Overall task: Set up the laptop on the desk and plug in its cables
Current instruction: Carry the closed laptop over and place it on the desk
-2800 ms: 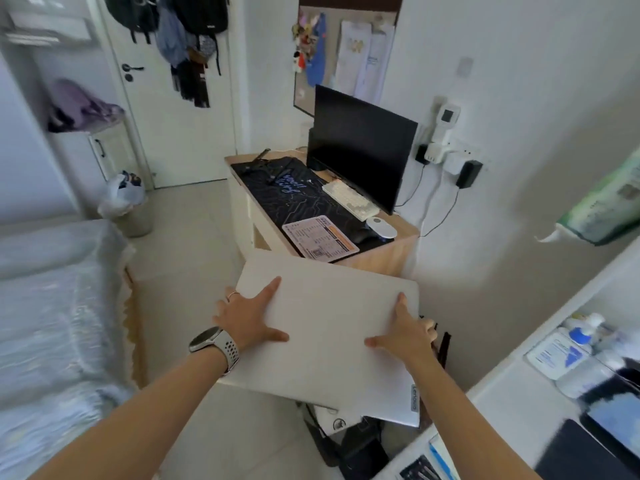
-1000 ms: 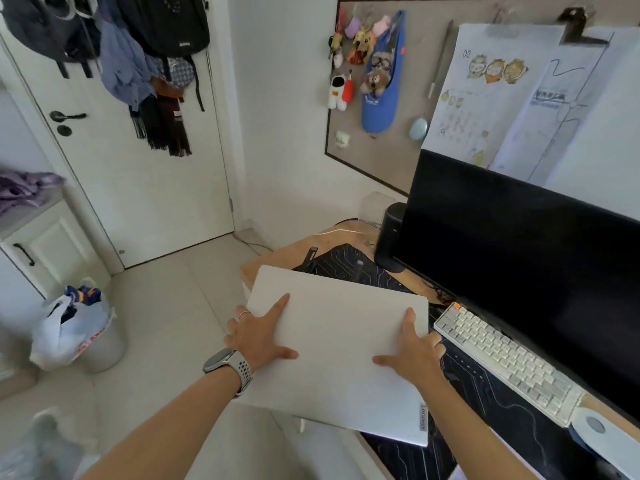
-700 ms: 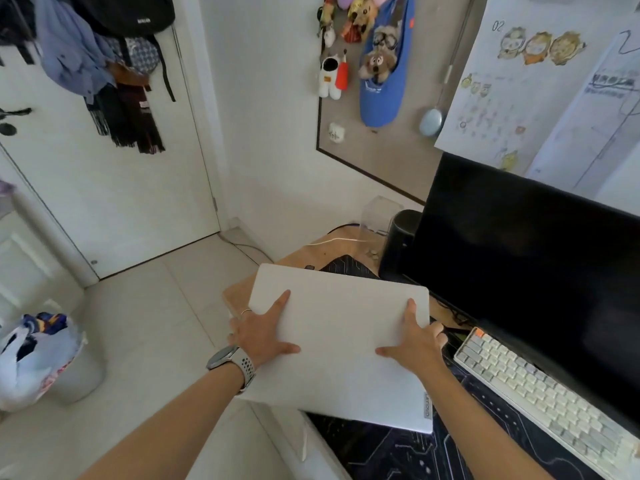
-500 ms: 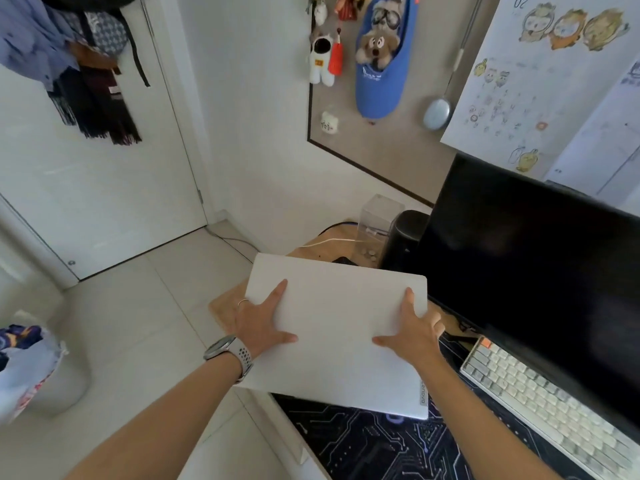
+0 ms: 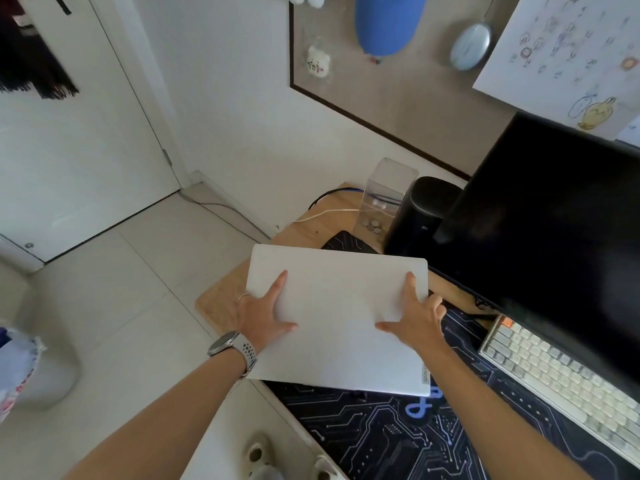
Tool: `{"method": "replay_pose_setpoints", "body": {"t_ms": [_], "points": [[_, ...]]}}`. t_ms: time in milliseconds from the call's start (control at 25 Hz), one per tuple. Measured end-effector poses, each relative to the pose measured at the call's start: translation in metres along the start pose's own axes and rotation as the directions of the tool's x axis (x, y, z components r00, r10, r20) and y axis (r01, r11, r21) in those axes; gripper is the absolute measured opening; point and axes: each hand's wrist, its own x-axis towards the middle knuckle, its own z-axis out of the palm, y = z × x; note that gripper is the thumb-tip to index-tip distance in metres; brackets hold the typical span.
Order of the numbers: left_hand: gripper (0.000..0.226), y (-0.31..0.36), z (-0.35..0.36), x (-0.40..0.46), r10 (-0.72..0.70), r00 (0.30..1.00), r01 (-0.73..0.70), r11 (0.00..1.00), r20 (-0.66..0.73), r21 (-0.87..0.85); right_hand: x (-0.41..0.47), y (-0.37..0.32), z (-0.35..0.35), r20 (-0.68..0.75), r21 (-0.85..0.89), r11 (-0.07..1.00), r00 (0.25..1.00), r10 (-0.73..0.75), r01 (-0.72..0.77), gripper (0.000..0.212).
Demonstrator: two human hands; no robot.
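Observation:
A closed white laptop is held flat just above the left end of the wooden desk, over the black circuit-patterned desk mat. My left hand grips its left edge, thumb and forefinger on the lid, the other fingers hidden under it. My right hand grips the right edge the same way. A white cable lies on the desk's far corner, beyond the laptop. Whether the laptop touches the desk is hidden.
A black monitor stands at the right with a pale keyboard in front of it. A black cylinder speaker and a clear box stand just behind the laptop. A bin stands on the tiled floor, left.
I have walked up to the desk carrying the laptop in both hands. It has come over the desk's left end and lower toward the mat. Both grips are unchanged.

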Motion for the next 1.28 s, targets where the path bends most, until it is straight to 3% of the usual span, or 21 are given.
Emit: {"method": "replay_pose_setpoints", "body": {"t_ms": [1280], "points": [[0.102,-0.018,0.016,0.022,-0.010,1.000,0.011,0.997,-0.013,0.071,-0.004,0.009,0.030,0.015,-0.007,0.998,0.998,0.061,-0.061,0.117]]}}
